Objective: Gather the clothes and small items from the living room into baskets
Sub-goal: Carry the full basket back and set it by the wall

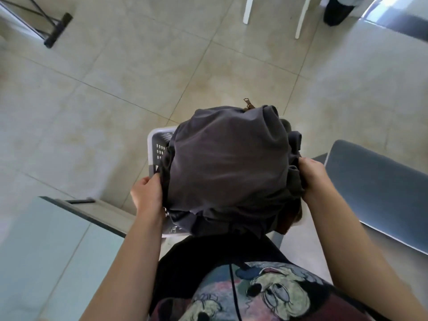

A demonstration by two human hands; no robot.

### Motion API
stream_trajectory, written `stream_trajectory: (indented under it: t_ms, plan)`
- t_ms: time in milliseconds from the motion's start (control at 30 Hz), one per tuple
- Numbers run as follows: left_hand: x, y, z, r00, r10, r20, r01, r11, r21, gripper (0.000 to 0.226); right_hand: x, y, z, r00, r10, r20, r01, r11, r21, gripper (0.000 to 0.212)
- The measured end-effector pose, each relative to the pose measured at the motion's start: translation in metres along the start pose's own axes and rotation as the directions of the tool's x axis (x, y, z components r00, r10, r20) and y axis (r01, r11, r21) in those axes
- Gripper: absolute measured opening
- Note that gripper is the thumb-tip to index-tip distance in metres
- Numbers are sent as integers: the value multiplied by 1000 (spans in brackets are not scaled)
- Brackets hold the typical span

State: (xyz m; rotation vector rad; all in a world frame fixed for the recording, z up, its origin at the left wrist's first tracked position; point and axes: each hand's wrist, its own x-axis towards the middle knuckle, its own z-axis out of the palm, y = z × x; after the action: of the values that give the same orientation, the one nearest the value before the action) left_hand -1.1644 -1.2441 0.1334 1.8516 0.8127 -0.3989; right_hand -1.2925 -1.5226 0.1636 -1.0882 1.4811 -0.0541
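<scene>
A white perforated laundry basket [155, 144] is held in front of my body above the tiled floor. A heap of dark grey clothes [228, 163] fills it and bulges over the rim, hiding most of the basket. A brown garment with a zipper pull [247, 103] pokes out at the far side. My left hand [148, 198] grips the basket's left edge, fingers against the grey cloth. My right hand [312, 179] grips the right edge, fingers tucked into the folds. Which part of the rim each hand touches is hidden by fabric.
A glass table [46, 246] lies at the lower left. A grey-blue chair seat [379, 191] is close on the right. White chair legs [301, 17] and a black object [335, 10] stand at the far right; a black metal stand [55, 31] at the far left. Beige tiles [139, 77] lie ahead.
</scene>
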Motion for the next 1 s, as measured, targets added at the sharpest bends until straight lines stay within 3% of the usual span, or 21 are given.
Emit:
stream_trajectory:
  t_ms: [233, 433, 533, 600, 667, 767, 1000]
  plan:
    - [34, 19, 7, 990, -83, -113, 71, 992, -105, 13, 53, -59, 70, 994, 0, 105, 17, 987, -160, 8]
    - [53, 57, 28, 950, -244, -195, 173, 930, -325, 13, 82, -142, 132, 971, 4, 239, 62, 962, -266, 12]
    - [60, 73, 32, 940, -258, -222, 158, 909, -386, 14, 94, -171, 162, 937, 9, 348, 103, 948, -302, 9]
    - [70, 82, 31, 933, -281, -226, 156, 879, -451, 16, 104, -189, 186, 917, 28, 397, 118, 934, -338, 19]
    - [81, 88, 27, 924, -294, -245, 149, 866, -477, 20, 107, -203, 209, 909, -18, 417, 183, 915, -358, 11]
    - [102, 92, 12, 904, -325, -276, 144, 841, -521, 15, 95, -216, 249, 888, 26, 459, 161, 918, -363, 8]
    - [155, 102, -37, 866, -370, -335, 111, 797, -594, 8, 67, -219, 359, 791, 99, 604, 225, 871, -438, 33]
